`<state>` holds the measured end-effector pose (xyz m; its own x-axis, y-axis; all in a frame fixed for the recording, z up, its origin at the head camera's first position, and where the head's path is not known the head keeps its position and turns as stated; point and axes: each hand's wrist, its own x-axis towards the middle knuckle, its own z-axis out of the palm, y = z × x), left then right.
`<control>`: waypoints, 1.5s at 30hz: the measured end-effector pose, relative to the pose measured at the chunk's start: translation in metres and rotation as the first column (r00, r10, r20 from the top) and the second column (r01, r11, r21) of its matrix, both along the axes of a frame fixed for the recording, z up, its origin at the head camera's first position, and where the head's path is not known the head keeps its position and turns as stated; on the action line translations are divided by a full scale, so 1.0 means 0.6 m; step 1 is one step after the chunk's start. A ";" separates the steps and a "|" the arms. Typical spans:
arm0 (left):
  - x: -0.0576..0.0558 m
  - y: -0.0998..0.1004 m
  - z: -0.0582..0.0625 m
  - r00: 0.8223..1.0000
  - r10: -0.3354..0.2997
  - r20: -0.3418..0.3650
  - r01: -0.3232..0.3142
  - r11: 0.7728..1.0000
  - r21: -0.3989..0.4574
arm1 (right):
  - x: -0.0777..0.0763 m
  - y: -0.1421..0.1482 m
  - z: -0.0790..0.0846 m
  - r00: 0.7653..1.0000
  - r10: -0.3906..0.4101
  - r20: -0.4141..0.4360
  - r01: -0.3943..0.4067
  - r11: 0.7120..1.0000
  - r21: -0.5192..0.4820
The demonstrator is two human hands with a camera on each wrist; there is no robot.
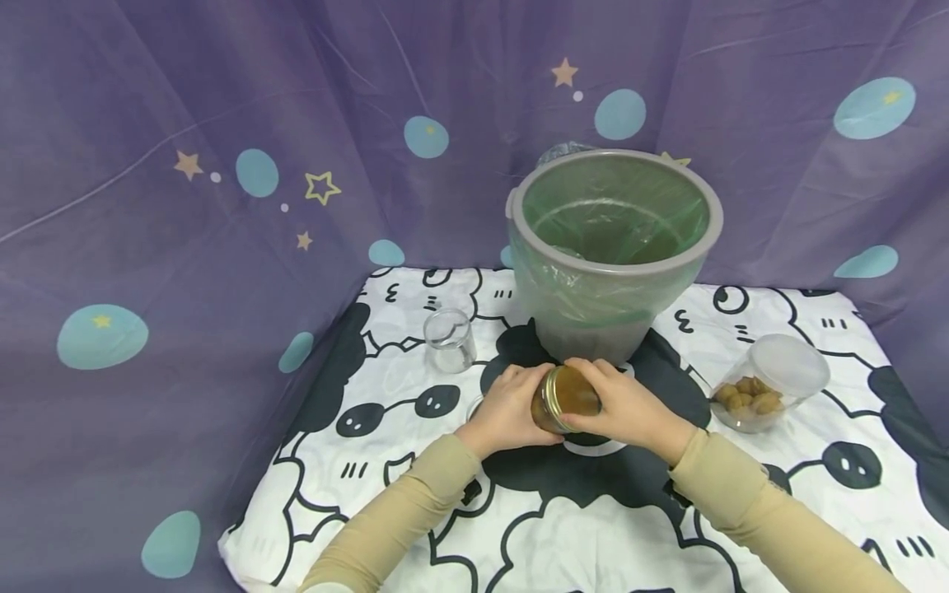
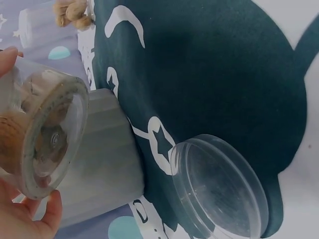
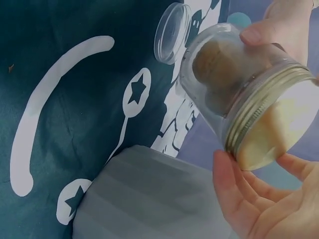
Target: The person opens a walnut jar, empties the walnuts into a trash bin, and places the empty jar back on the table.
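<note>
Nearest: a clear jar (image 1: 567, 401) with a gold lid (image 1: 581, 390) is held on its side between both hands, above the cloth-covered desk (image 1: 608, 543); brown nuts show inside. The left hand (image 1: 511, 412) grips the body; the right hand (image 1: 630, 408) grips the lid's rim. A clear shallow cover (image 2: 222, 186) lies by the left hand. Beyond, right: a pale-topped container (image 1: 771, 383), brown nuts at its bottom. Left: a clear cup (image 1: 450, 342). Farther: a grey bin (image 1: 593, 336), lined with green film.
</note>
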<state>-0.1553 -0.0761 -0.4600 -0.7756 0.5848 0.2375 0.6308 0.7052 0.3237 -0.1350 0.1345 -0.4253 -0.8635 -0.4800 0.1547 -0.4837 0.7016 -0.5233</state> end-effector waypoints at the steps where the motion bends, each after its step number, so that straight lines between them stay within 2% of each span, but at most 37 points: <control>1: 0.000 0.000 0.000 1.000 -0.002 -0.002 0.002 1.000 -0.001 | 0.000 0.000 -0.001 1.000 0.003 0.008 -0.003 1.000 0.001; 5: 0.001 -0.002 -0.003 1.000 -0.004 0.000 0.004 1.000 -0.006 | -0.001 -0.001 -0.003 0.999 0.017 0.030 -0.018 1.000 0.020; 8: 0.000 -0.003 -0.005 1.000 -0.006 0.014 0.006 1.000 0.002 | -0.002 -0.001 -0.004 0.999 0.034 0.014 -0.034 0.999 0.040; 11: -0.001 -0.004 -0.007 0.999 -0.022 0.032 0.021 1.000 0.012 | -0.002 0.000 -0.005 0.995 0.085 -0.057 -0.080 0.994 0.074; 13: -0.001 -0.006 -0.008 0.998 -0.038 0.048 0.037 0.999 0.016 | -0.002 0.000 -0.006 0.982 0.140 -0.126 -0.126 0.986 0.110; 16: 0.001 -0.009 -0.009 0.994 -0.060 0.087 0.058 0.998 0.019 | -0.004 0.002 -0.006 0.947 0.239 -0.214 -0.211 0.967 0.146; 21: 0.002 -0.011 -0.013 0.989 -0.082 0.125 0.083 0.997 0.000 | -0.009 0.005 -0.007 0.884 0.360 -0.297 -0.324 0.932 0.164; 26: -0.001 -0.013 -0.013 0.986 -0.095 0.137 0.096 0.995 0.001 | -0.009 0.006 -0.011 0.827 0.425 -0.369 -0.352 0.902 0.250; 30: -0.002 -0.015 -0.011 0.980 -0.096 0.173 0.098 0.995 -0.003 | -0.008 0.010 -0.022 0.767 0.467 -0.439 -0.349 0.879 0.324; 32: -0.003 -0.015 -0.011 0.975 -0.101 0.196 0.101 0.995 0.008 | -0.008 0.013 -0.027 0.750 0.474 -0.461 -0.340 0.874 0.346; 33: -0.003 -0.015 -0.012 0.973 -0.101 0.206 0.101 0.995 0.013 | -0.008 0.015 -0.029 0.752 0.472 -0.460 -0.334 0.875 0.352; 35: -0.003 -0.014 -0.013 0.971 -0.103 0.217 0.102 0.995 0.020 | -0.008 0.019 -0.031 0.783 0.455 -0.423 -0.325 0.880 0.346; 39: -0.001 -0.011 -0.014 0.972 -0.084 0.218 0.084 0.996 0.012 | -0.007 0.026 -0.029 0.895 0.370 -0.248 -0.300 0.912 0.279; 41: -0.001 -0.008 -0.014 0.975 -0.065 0.214 0.065 0.998 0.007 | -0.006 0.028 -0.026 0.934 0.316 -0.166 -0.272 0.932 0.240; 45: -0.001 -0.004 -0.017 0.979 -0.037 0.198 0.036 0.999 0.010 | -0.002 0.024 -0.020 0.974 0.213 -0.082 -0.200 0.970 0.140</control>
<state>-0.1557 -0.0783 -0.4705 -0.7856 0.6129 0.0845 0.5791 0.6803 0.4492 -0.1363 0.1488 -0.4371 -0.7280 -0.6676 0.1562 -0.6683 0.6401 -0.3789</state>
